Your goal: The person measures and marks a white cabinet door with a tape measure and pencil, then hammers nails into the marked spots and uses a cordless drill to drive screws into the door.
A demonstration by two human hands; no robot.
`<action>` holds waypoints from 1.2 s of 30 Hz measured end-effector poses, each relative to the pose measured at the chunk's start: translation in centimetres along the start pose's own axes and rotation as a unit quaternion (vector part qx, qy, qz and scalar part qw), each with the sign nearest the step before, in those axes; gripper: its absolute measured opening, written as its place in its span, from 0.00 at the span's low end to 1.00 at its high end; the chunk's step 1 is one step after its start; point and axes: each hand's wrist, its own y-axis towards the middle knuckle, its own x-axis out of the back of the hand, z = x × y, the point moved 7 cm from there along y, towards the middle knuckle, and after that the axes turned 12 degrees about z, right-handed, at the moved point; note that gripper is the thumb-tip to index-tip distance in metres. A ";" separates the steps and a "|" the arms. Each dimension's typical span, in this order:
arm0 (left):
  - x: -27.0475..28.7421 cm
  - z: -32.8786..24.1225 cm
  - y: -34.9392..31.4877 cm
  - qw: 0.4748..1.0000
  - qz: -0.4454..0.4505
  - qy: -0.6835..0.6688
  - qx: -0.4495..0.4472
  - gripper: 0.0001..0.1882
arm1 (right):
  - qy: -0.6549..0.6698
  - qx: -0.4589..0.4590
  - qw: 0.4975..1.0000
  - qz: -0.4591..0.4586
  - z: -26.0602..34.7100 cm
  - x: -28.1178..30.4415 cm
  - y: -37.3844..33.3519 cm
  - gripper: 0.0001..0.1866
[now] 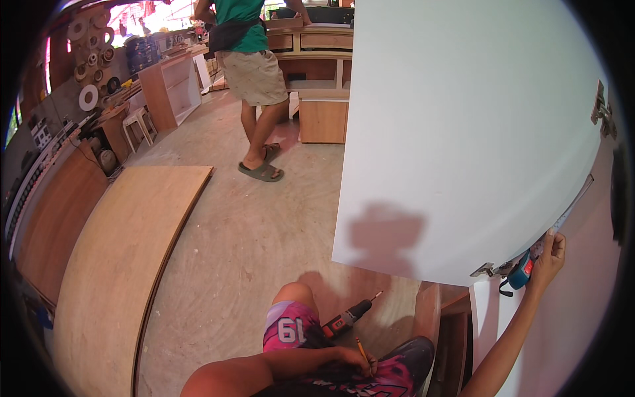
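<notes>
A blue-and-red tape measure (521, 270) sits at four o'clock, its blade (570, 208) running toward one o'clock along the edge of a large white panel (456, 132). The right hand (550, 255) has its fingers clamped on the tape measure, close to where the blade leaves the case, while a black strap (506, 289) dangles on the case's seven o'clock side. Between five and six o'clock, the left hand (365, 362) rests low over the lap, fingers together around a yellow pencil (362, 351) held with one end up.

The white panel fills the scene around two o'clock and carries a dark shadow on its lower part. Metal hinges mark its edge: a lower hinge (485, 270) at four o'clock, just beside the tape measure, and an upper hinge (603, 118) between two and three.

A red-and-black power drill (347, 319) lies near the person's knee, its bit pointing toward one o'clock. Across the concrete floor (211, 251), a long wooden board (126, 264) stretches at eight o'clock. At eleven, a co-worker (241, 59) in a green top, tan shorts and sandals stands beside a wooden furniture frame (321, 53) at twelve; a white stool (137, 126) stands at ten.
</notes>
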 end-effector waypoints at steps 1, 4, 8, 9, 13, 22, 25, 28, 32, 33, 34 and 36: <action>0.1 0.1 0.1 1.000 0.000 0.000 0.001 0.12 | -0.002 0.004 1.000 0.000 0.1 0.0 0.0 0.14; 0.3 0.4 0.1 1.000 -0.002 0.001 0.001 0.12 | 0.004 -0.002 1.000 0.000 0.0 -0.1 0.0 0.14; 0.2 0.3 0.2 1.000 -0.004 0.002 0.000 0.12 | 0.010 -0.013 1.000 -0.003 -0.1 -0.1 -0.1 0.14; 0.1 0.2 0.1 1.000 -0.003 0.002 0.000 0.12 | 0.007 -0.010 1.000 -0.005 -0.1 0.0 0.0 0.14; -0.2 -0.2 -0.2 1.000 -0.002 0.020 -0.002 0.13 | 0.012 -0.024 1.000 0.003 -0.4 0.0 0.0 0.14; -0.4 -0.9 -0.3 0.999 -0.010 0.038 -0.001 0.14 | 0.005 -0.017 1.000 0.002 -0.6 0.2 0.1 0.15; -0.7 -1.2 -0.2 1.000 -0.004 0.027 0.004 0.14 | -0.010 -0.027 1.000 -0.003 -1.2 0.8 0.3 0.15; 0.3 0.2 0.0 0.999 -0.013 0.033 -0.005 0.14 | 0.035 -0.042 0.998 0.012 -1.1 0.0 0.1 0.15; 0.5 0.3 0.0 0.999 -0.018 0.044 -0.011 0.13 | 0.025 -0.039 0.999 0.014 -1.2 0.1 0.1 0.14; 0.4 0.2 0.0 0.999 -0.017 0.048 -0.014 0.13 | 0.034 -0.044 0.998 0.018 -1.5 0.2 0.1 0.14; 0.3 0.2 -0.1 0.999 -0.014 0.037 -0.012 0.13 | 0.043 -0.050 0.998 0.021 -1.7 0.3 0.1 0.14; 0.2 0.3 0.0 1.000 -0.007 0.016 -0.009 0.12 | 0.026 -0.033 0.999 0.013 -1.2 0.4 0.1 0.13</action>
